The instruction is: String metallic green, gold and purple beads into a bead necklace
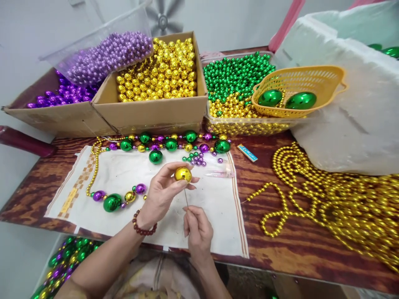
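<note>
A large shiny gold bead (182, 175) is held up between the thumb and fingers of my left hand (162, 189). Just below it, my right hand (198, 226) pinches a long thin needle (186, 197) whose upper end meets the underside of the bead; whether it passes inside is hidden. Both hands are over a white cloth (124, 224). Left of them lies a partly strung garland with a big green bead (112, 202) and smaller purple and gold ones. Behind the hands are a loose green bead (156, 157) and several small purple beads (197, 159).
Cardboard boxes (149, 114) of gold and purple beads line the back, beside a clear tub (249, 124) of green and gold ones. A yellow basket (330, 81) rests on the tub. Gold bead strands (352, 211) cover the table's right side. A small blue packet (247, 152) lies nearby.
</note>
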The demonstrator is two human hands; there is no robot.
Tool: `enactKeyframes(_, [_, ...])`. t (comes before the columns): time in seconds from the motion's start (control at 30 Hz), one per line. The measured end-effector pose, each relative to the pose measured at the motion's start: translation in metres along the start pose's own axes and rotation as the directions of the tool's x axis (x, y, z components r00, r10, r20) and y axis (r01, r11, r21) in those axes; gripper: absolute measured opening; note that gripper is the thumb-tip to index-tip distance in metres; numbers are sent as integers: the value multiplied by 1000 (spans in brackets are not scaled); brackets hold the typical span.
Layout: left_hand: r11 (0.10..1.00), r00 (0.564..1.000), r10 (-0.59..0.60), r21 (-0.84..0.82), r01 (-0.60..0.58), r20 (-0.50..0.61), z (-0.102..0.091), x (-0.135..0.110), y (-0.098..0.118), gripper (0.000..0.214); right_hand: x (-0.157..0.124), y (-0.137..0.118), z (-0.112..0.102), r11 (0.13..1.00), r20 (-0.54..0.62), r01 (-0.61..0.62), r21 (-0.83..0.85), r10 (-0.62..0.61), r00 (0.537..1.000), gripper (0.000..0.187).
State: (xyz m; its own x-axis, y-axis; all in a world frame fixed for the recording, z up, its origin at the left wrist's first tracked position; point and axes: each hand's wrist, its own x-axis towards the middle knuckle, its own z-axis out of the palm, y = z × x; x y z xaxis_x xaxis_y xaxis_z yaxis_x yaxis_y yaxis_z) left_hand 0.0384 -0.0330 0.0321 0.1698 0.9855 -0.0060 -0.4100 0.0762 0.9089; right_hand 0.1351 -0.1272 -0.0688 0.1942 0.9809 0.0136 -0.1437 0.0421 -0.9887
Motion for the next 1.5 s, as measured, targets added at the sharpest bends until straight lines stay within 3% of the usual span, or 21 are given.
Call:
enactKeyframes(0.17, [994,997,-76,-74,76,11,-4,4,1,27,3,0,-4,1000,33,-21,-23,22,999,27])
enactKeyframes(0.33, [992,993,-45,-126,31,-107,-5,9,-2,28,-5,9,-9,981,45,99,-169,-92,995,24])
enactKeyframes(0.43, [994,993,-33,-108,20,-115,-2,8,-7,32,-7,11,-9,962,41,166,-217,-161,986,22])
enactKeyframes(0.83, [990,991,133,37,-134,11,6,-6,-11,30,-6,17,-6,985,19,76,-155,-74,997,28])
enactKeyframes(1.0, [979,982,185,92,-180,-47,5,-4,-12,30,-9,21,-8,981,30,86,-173,-82,996,25])
enactKeyframes(1.17, [997,996,62,45,-59,-71,0,5,-12,32,-5,15,-6,987,42,53,-154,-47,998,24])
enactKeyframes(1.37, [987,986,-156,-32,158,60,-10,6,-7,31,2,10,-10,994,68,-17,-110,25,997,26])
enactKeyframes(1.5, [985,983,-170,-3,171,70,-14,3,-9,31,2,8,-10,997,51,-31,-74,34,998,25])
